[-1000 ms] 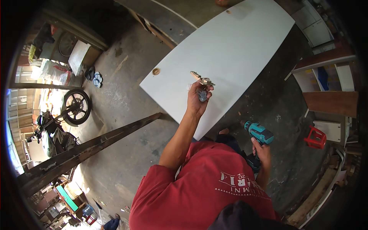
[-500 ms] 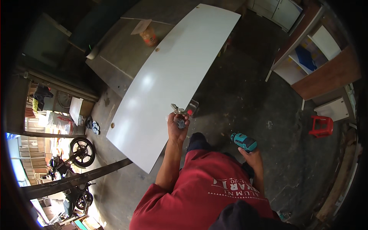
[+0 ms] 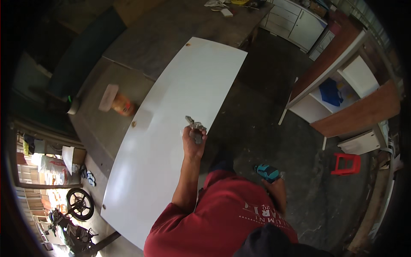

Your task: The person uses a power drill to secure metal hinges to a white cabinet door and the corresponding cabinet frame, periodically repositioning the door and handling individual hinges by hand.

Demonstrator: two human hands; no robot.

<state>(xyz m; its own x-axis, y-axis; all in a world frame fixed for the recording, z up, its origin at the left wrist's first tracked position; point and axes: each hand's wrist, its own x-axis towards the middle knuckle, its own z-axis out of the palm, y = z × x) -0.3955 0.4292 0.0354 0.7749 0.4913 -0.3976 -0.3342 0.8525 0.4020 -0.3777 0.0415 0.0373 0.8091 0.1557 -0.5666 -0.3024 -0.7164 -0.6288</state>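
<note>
My left hand [image 3: 194, 147] is closed around a metal cabinet hinge [image 3: 197, 125], with the hinge's arm sticking out past the fingers. A greyish, see-through piece also shows in that grip; I cannot make out what it is. This hand is above a long white panel [image 3: 158, 171], near its right edge. The panel has several round holes along its left edge. Low at my right side, my right hand [image 3: 276, 188] grips a teal and black cordless drill [image 3: 267, 172], its chuck facing left and away from the panel's far end.
The panel lies on a dark worktable [image 3: 145, 47]. A jar with an orange-brown body [image 3: 123, 106] stands beside it. To the right are an open cabinet [image 3: 317, 115] on its side and a red plastic stool [image 3: 346, 164]. A motorcycle [image 3: 75, 229] is at lower left.
The view has shifted, so the panel appears lower and farther left. My left hand is now over the panel; a red-tipped piece beside it no longer shows. The drill stays in my right hand.
</note>
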